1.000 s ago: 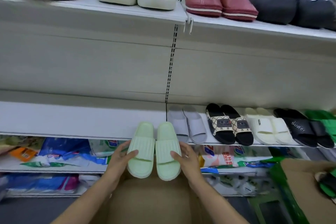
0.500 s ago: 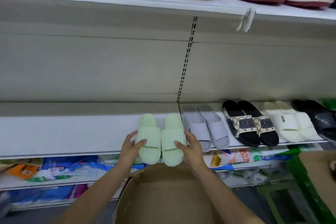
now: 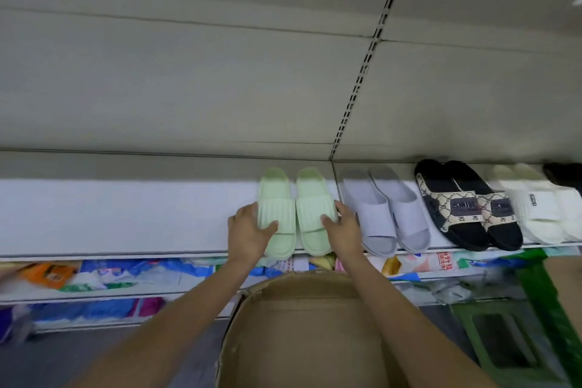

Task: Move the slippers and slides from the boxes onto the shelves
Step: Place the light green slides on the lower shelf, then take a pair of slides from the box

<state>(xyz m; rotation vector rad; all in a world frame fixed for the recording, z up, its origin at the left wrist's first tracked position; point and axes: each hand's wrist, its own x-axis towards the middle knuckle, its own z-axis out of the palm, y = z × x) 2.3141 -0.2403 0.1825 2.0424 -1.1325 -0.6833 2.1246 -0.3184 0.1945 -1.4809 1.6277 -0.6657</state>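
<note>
Two green slides (image 3: 294, 211) side by side on shelf (image 3: 126, 217), left of grey pair (image 3: 384, 208); left hand (image 3: 250, 235) and right hand (image 3: 341, 230) gripping one each.

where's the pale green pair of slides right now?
In the head view, the pale green ribbed foam slides sit centre on the white shelf, just left of the grey slides, held by the left hand and right hand.
</note>
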